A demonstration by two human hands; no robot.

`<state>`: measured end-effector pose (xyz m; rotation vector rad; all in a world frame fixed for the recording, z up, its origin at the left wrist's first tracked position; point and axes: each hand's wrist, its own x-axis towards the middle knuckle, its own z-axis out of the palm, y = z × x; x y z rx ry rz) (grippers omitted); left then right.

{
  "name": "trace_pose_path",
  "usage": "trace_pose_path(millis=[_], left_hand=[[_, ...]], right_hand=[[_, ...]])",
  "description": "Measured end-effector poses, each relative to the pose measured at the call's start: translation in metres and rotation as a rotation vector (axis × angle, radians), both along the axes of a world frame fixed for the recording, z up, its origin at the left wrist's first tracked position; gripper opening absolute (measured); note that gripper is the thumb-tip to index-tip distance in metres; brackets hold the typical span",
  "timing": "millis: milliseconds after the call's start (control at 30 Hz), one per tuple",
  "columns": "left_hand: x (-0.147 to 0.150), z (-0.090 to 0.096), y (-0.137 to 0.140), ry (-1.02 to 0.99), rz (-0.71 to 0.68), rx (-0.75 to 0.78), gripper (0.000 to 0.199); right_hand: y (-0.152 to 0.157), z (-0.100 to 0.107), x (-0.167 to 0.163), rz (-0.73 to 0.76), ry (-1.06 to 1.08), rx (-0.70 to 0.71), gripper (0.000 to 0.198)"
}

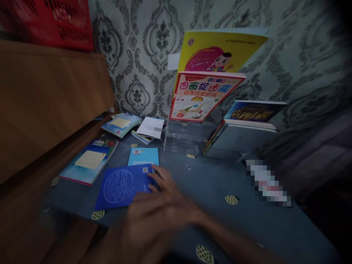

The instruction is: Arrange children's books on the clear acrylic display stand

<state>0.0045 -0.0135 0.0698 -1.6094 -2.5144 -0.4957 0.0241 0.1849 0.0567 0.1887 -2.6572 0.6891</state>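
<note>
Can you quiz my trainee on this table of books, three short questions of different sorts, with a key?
1. True or false: the hand rests its fingers on the dark blue book.
2. Multiple choice: where does the yellow book stand? A. flat on the table B. upright in the clear stand by the wall C. inside the red crate
3. Fill in: the light blue book lies just ______ the dark blue book, toward the wall.

Key
1. True; the fingertips touch its right edge.
2. B
3. Beyond; the dark blue one seems to overlap its near edge.
</note>
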Motion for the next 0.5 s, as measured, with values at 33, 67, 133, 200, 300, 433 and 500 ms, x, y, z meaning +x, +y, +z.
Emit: trace_pose_path(millis=[33,67,133,200,300,433,500], left_hand=[[-0.010,-0.003,-0.003,0.019,0.013,-0.003,0.069],[-0.022,-0.005,-0.005,0.039,0.026,-0.008,0.071],[-0.045,-0.010,-0.012,0.086,0.057,-0.024,0.075],[-0.064,-0.016,-0.021,0.130,0.090,-0.045,0.081],[-0.075,-0.023,-0.035,0.185,0.147,-0.086,0.084],[-0.075,-0.023,-0.048,0.237,0.211,-0.183,0.075],[-0.075,-0.023,-0.052,0.271,0.224,-0.226,0.068]], right_hand=[[-0.001,0.000,-0.001,0.022,-0.025,0.030,0.041],[-0.002,0.001,-0.001,0.038,-0.051,0.047,0.044],[-0.003,0.003,-0.002,0.052,-0.100,0.056,0.047],[-0.003,0.006,-0.002,0.044,-0.139,0.054,0.049],[-0.004,0.009,-0.002,0.029,-0.179,0.066,0.053],[-0.006,0.010,0.000,0.002,-0.199,0.101,0.059],[-0.006,0.010,0.002,-0.013,-0.194,0.112,0.061]])
